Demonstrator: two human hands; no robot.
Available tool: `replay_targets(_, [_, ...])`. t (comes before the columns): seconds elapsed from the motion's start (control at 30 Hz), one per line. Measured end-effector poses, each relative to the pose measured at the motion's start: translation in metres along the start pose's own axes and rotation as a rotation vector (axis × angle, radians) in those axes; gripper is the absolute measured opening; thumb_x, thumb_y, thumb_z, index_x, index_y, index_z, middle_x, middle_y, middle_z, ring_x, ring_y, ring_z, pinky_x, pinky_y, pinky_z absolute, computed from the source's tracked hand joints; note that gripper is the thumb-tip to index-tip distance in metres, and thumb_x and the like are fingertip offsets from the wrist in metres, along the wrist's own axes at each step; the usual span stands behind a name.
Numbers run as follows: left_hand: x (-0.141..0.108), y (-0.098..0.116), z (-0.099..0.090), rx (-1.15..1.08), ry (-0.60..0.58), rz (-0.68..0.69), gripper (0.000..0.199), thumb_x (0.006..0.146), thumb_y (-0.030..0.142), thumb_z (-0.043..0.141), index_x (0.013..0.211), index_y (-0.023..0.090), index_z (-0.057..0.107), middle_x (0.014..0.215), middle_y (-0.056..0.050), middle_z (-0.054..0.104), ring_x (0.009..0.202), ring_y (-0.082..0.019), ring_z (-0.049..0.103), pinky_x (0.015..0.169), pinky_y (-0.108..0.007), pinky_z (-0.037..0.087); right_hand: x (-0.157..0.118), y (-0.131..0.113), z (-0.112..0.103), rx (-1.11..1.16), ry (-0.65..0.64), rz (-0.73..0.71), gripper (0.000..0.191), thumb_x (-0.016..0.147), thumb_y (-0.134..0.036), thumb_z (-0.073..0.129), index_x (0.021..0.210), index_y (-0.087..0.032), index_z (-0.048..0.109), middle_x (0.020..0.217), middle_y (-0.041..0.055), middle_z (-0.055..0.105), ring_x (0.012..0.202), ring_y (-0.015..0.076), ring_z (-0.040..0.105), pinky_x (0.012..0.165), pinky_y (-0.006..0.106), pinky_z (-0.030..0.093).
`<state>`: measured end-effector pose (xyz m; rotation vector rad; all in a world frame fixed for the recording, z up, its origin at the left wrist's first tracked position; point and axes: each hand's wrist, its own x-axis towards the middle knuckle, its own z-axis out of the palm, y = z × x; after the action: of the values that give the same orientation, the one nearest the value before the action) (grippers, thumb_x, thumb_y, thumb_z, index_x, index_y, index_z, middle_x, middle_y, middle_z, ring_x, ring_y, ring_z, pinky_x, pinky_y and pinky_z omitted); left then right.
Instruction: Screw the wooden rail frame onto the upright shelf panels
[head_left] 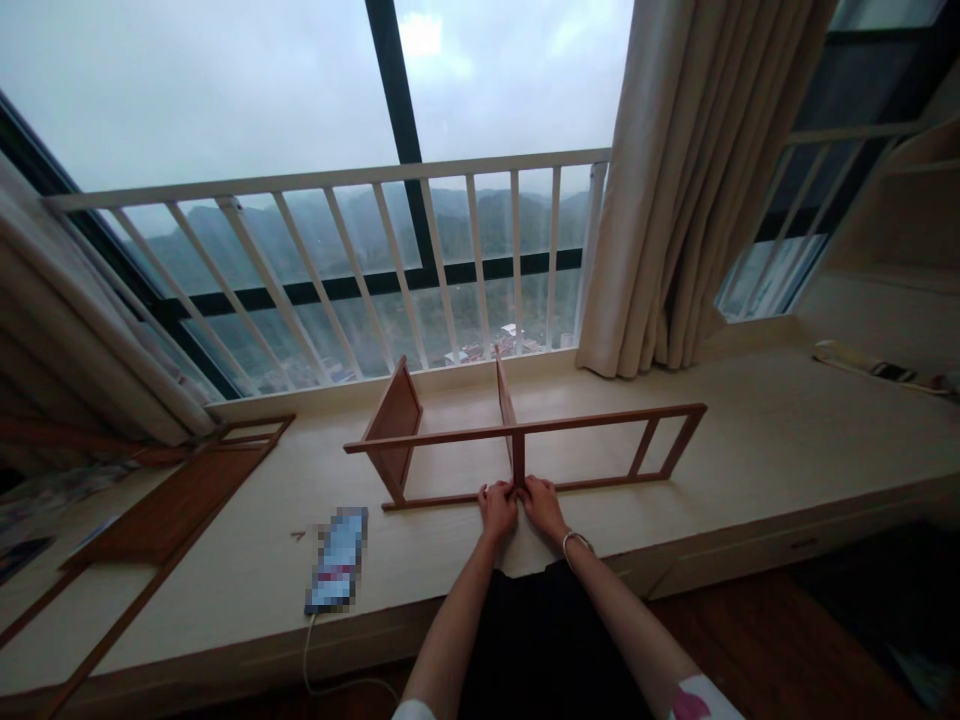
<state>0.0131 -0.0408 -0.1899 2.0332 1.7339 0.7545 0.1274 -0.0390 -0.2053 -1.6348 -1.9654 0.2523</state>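
A brown wooden frame point(585, 420) lies on its side on the pale window ledge, with two panels standing up from it. One panel point(396, 420) is near its left end, the other panel point(505, 390) near its middle. My left hand point(498, 508) grips the lower rail just left of the middle crosspiece point(518, 455). On the other side of that joint, my right hand point(543, 502) has its fingers curled round the same rail. Both hands nearly meet at the joint, and my fingertips are partly hidden. A bracelet circles my right wrist.
At the left lies another brown wooden frame with a panel point(142, 510). A phone point(337, 560) with a cable point(307, 655) rests near the ledge's front edge, beside small wooden pegs point(298, 535). White railings point(330, 180) and curtains point(660, 200) stand behind.
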Motion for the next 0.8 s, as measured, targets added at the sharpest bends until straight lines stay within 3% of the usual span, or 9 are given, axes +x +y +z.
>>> replay_targets(0.2, [-0.013,0.012,-0.012,0.022,0.098,0.016,0.041,0.074,0.018,0.040,0.114,0.023,0.044,0.114,-0.003,0.050,0.108,-0.015,0.040,0.097,-0.034,0.013,-0.009,-0.015,-0.006,-0.065,0.105,0.037,0.030,0.080,-0.023,0.039,0.109,-0.018,0.043,0.101,0.0095,0.051,0.097,0.0199,0.043,0.086,0.032,0.023])
replay_targets(0.3, [-0.020,0.015,-0.026,0.046,0.144,0.003,0.035,0.076,0.017,0.038,0.109,0.020,0.047,0.112,-0.005,0.050,0.107,-0.015,0.040,0.093,-0.031,0.021,-0.015,-0.023,-0.013,-0.067,0.198,0.087,0.035,0.079,-0.025,0.040,0.112,-0.015,0.038,0.106,0.0122,0.048,0.100,0.0219,0.040,0.086,0.034,0.025])
replay_targets(0.4, [-0.030,0.014,-0.039,0.070,0.124,-0.075,0.025,0.080,0.025,0.035,0.101,0.019,0.048,0.099,-0.006,0.056,0.093,-0.015,0.049,0.080,-0.027,0.032,-0.025,-0.032,-0.020,-0.067,0.219,0.126,0.027,0.080,-0.027,0.037,0.103,-0.014,0.044,0.100,0.0121,0.050,0.094,0.0212,0.044,0.080,0.032,0.029])
replay_targets(0.5, [-0.043,0.010,-0.047,0.126,0.018,-0.160,0.026,0.081,0.037,0.032,0.095,0.020,0.047,0.087,-0.004,0.058,0.078,-0.014,0.053,0.067,-0.024,0.034,-0.036,-0.040,-0.025,-0.088,0.087,0.106,0.023,0.082,-0.032,0.035,0.085,-0.017,0.052,0.083,0.0077,0.055,0.078,0.0172,0.049,0.070,0.027,0.033])
replay_targets(0.6, [-0.056,0.007,-0.050,0.223,-0.078,-0.153,0.026,0.081,0.039,0.032,0.088,0.021,0.050,0.084,-0.005,0.059,0.078,-0.016,0.053,0.064,-0.024,0.034,-0.046,-0.044,-0.029,-0.102,-0.076,-0.011,0.024,0.080,-0.032,0.038,0.072,-0.019,0.055,0.074,0.0051,0.057,0.073,0.0153,0.051,0.066,0.025,0.033])
replay_targets(0.8, [-0.073,0.014,-0.056,0.344,-0.160,-0.033,0.029,0.080,0.039,0.032,0.086,0.021,0.054,0.088,-0.007,0.058,0.082,-0.019,0.053,0.067,-0.028,0.036,-0.054,-0.044,-0.039,-0.054,-0.214,-0.258,0.014,0.073,-0.024,0.048,0.078,-0.021,0.061,0.087,0.0033,0.058,0.086,0.0146,0.049,0.074,0.024,0.032])
